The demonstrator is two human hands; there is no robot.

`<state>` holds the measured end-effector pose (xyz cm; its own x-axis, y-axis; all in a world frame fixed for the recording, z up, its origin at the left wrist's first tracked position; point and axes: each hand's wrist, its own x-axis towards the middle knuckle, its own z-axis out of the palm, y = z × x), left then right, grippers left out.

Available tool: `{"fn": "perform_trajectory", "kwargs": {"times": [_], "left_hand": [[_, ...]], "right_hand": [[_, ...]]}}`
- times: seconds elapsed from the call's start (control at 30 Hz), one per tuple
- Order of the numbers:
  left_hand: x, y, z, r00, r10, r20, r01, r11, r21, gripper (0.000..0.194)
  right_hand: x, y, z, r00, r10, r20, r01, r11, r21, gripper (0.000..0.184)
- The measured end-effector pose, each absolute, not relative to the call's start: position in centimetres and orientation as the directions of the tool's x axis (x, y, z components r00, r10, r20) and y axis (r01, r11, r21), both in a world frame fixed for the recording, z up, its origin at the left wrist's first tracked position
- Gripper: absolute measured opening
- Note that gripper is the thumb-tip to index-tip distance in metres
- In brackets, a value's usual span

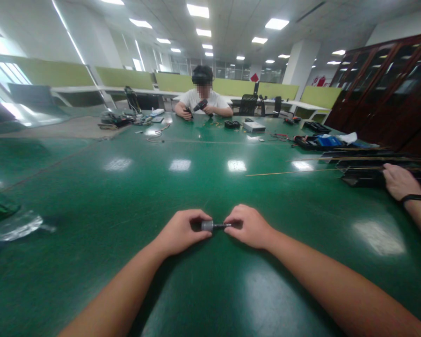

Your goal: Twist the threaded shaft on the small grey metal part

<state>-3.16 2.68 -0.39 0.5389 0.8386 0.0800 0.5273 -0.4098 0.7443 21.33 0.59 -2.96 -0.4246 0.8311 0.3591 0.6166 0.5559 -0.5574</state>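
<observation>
Just above the green tabletop [143,187], a small rod-like piece [207,226] lies level between my hands. It has a thick grey cylinder at the left and a thin dark shaft at the right; its exact kind cannot be made out. My left hand [182,231] grips the grey cylinder between thumb and fingers. With thumb and fingertips, my right hand [249,225] pinches the far end of the dark shaft. The fingers partly cover both ends of the piece.
Across the table sits a person [204,99] holding a dark tool. Another person's hand [402,181] rests on black channel-shaped parts [363,178] at right, with thin rods [287,173] sticking out. A clear plastic bottle [16,226] lies at left; a white box [253,127] stands farther back.
</observation>
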Motion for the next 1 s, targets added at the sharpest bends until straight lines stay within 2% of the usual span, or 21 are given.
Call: {"fn": "perform_trajectory", "kwargs": {"times": [1.0], "left_hand": [[-3.19, 2.70, -0.44, 0.530, 0.846, 0.065, 0.523, -0.386, 0.760, 0.024]], "right_hand": [[21.55, 0.42, -2.82, -0.418, 0.838, 0.352, 0.619, 0.546, -0.564, 0.007]]}}
